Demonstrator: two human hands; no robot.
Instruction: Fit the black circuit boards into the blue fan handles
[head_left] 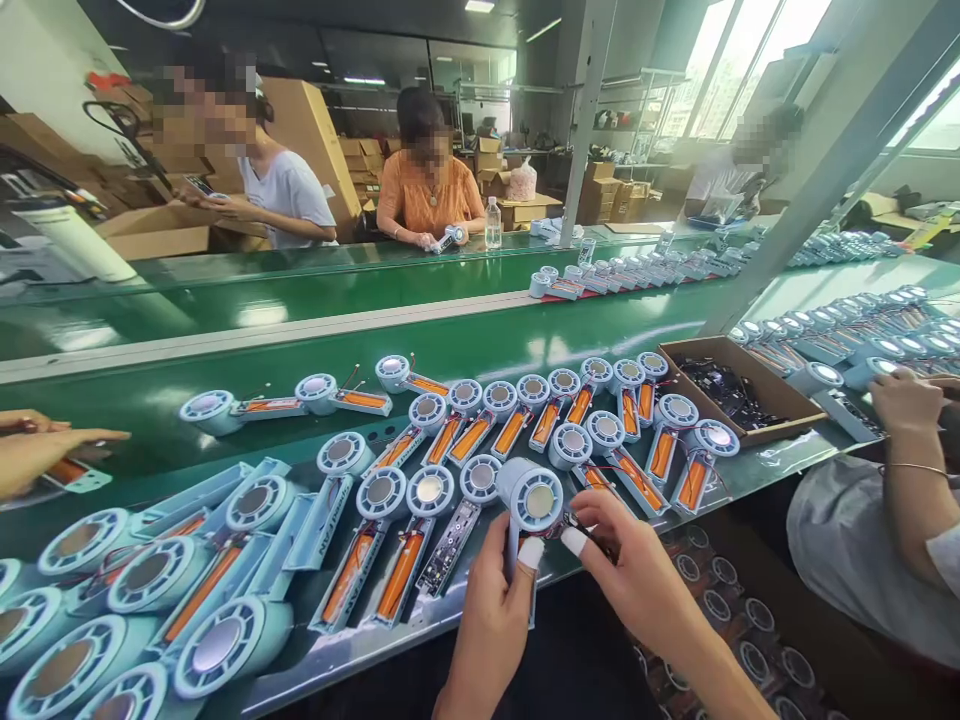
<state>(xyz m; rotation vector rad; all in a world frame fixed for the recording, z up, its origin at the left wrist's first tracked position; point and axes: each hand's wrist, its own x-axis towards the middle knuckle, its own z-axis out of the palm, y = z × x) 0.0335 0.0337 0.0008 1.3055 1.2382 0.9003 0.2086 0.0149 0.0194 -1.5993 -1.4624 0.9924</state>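
My left hand [495, 610] is closed around a light blue handheld fan [536, 497], its round head facing up and its handle mostly hidden by the fingers. Beside the fan head, my right hand [637, 570] pinches a small dark piece, mostly covered by the fingers, close to the fan's thin wires. Just left lies a fan whose open handle shows a dark circuit board [448, 548]. Around my hands lie several more fans, many with an orange battery [401, 575] in the open handle.
A cardboard box [780, 432] of dark circuit boards stands to the right on the green bench [487, 340]. A co-worker's hand [907, 400] is beyond it; another person's hand [45, 450] holds a part at left. People sit across the bench, near a water bottle [493, 224].
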